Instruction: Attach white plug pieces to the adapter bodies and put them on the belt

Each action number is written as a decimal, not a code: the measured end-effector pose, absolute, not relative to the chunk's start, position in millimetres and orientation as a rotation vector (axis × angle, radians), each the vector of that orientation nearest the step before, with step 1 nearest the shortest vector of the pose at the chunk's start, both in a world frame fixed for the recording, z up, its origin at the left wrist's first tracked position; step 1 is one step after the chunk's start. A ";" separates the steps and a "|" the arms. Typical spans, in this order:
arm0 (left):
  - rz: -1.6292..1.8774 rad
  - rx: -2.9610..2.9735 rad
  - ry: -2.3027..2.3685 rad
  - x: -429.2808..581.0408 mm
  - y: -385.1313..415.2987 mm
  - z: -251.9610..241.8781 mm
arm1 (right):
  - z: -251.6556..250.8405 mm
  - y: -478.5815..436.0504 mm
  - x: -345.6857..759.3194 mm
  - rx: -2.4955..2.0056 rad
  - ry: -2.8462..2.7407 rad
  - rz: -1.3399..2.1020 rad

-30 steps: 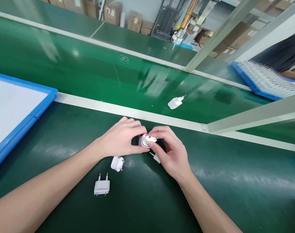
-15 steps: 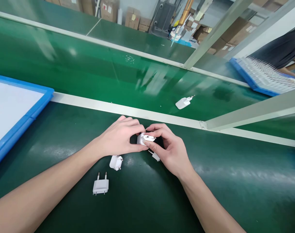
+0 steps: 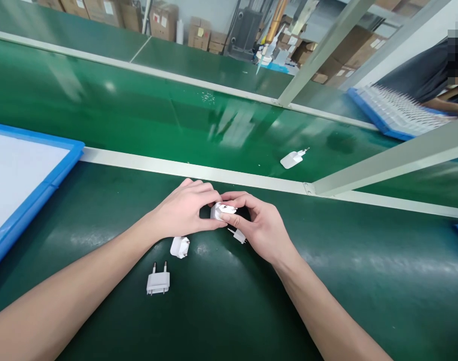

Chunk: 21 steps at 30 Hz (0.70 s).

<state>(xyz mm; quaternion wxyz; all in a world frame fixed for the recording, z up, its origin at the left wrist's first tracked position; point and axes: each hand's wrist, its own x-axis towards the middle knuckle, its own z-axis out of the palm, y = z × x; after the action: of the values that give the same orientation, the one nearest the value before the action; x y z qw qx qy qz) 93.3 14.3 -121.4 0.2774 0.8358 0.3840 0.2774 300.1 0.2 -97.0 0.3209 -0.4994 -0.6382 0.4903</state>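
Both my hands grip one white plug adapter (image 3: 217, 211) just above the green table. My left hand (image 3: 187, 208) pinches its left end between thumb and fingers. The thumb and fingers of my right hand (image 3: 264, 225) close on its pronged end. Below my right hand lies another white plug piece (image 3: 239, 235), partly covered by the fingers. A small white plug adapter (image 3: 180, 247) rests on the table beneath my left wrist. Nearer to me lies a white two-pin plug piece (image 3: 158, 282), its long pins pointing away from me.
A white charger (image 3: 292, 159) lies on the green conveyor belt (image 3: 157, 120) beyond the pale rail (image 3: 176, 168). To the left is a blue-edged white tray (image 3: 21, 175). A metal post (image 3: 394, 165) rises at right. Another person stands behind a filled blue tray (image 3: 387, 128).
The charger on the belt has shifted slightly right against the rail. My hands keep their hold on the adapter, almost unmoved. The camera view has tilted a little.
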 end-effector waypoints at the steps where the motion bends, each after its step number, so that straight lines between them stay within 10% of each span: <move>1: 0.744 2.244 1.034 93.2 14.3 -121.3 | -96.8 -0.5 299.7 -1.318 -1.668 1.290; 21: 0.832 2.165 1.000 94.2 14.5 -119.0 | -109.4 0.1 305.3 -1.105 -1.927 0.794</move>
<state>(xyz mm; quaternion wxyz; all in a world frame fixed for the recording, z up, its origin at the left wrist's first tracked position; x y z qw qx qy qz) 94.2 14.5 -119.0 0.3031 0.8169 0.3773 0.3138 305.3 0.1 -109.4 0.3815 -0.4330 -0.7551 0.3111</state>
